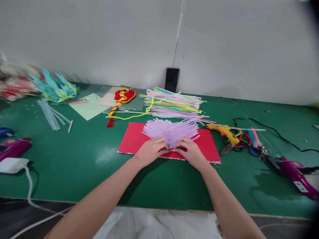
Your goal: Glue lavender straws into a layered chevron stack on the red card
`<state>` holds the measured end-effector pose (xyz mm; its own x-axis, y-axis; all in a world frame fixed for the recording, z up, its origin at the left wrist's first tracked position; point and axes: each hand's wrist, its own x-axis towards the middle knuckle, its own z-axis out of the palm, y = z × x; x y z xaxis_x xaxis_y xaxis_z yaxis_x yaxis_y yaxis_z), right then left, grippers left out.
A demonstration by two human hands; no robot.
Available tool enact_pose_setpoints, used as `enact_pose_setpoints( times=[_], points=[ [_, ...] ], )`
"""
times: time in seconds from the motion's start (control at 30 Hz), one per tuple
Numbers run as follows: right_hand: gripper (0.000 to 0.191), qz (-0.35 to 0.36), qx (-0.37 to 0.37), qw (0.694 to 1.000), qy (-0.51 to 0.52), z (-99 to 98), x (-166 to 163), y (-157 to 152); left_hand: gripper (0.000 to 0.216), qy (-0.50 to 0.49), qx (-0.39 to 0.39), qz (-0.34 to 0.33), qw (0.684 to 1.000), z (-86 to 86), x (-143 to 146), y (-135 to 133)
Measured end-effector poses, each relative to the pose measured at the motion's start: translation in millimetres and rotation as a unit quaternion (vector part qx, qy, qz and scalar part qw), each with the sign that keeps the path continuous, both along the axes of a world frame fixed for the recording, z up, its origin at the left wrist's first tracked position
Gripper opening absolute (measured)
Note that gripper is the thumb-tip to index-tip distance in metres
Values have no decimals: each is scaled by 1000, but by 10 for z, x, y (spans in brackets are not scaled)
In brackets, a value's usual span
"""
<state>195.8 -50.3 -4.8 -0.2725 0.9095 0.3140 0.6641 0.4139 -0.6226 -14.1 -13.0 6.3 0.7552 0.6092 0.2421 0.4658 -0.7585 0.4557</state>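
Looking down through the head view, we find the lilac strip piece (171, 129) lying on a red board (131, 136), its strips slanting inward to a central seam, on the green surface (94, 166) right in front of us. Our left hand (151, 151) and right hand (190, 151) meet near its lower tip, fingers bent inward, the two sets of fingertips just beside each other; we cannot tell whether either is clamped on the strips or only touching them. Just behind the piece we have a loose pile of pastel fuzzy stems (174, 103), and past it a dark phone (172, 79) leans upright against the wall (112, 39). To our left lie a red and yellow tasselled ornament (125, 96), a pale green sheet (87, 111), some translucent sticks (49, 114) and a turquoise folded-looking piece (56, 87). To our right, near the board's corner, we see a yellow glue gun (224, 131), with red-handled scissors (245, 141) beside it and a purple tool (297, 176) farther out.
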Motion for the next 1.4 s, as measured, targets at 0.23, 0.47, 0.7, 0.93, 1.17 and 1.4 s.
enact_pose_setpoints(
  times=[0.23, 0.47, 0.7, 0.93, 1.17, 1.4],
  points=[
    [14, -10, 10, 1000, 5, -13, -6, 9, 9, -31, 43, 19, 998, 8, -8, -11],
    [13, 4, 30, 999, 12, -9, -39, 1, 10, -19, 47, 21, 998, -16, 18, -15],
    [14, -21, 55, 996, 63, 41, -66, 1, 7, -13, 55, 17, 998, 1, 19, -17],
    [46, -257, 46, 925, 277, 172, -1, -116, 9, -97, 99, 48, 989, 17, 5, -56],
    [50, -189, -132, 929, 291, 78, -72, -19, 11, -82, 122, 33, 989, 44, 21, -96],
    [51, -174, -231, 831, 474, 107, -17, 27, 13, -61, 120, 18, 991, 40, 31, -78]
  ],
)
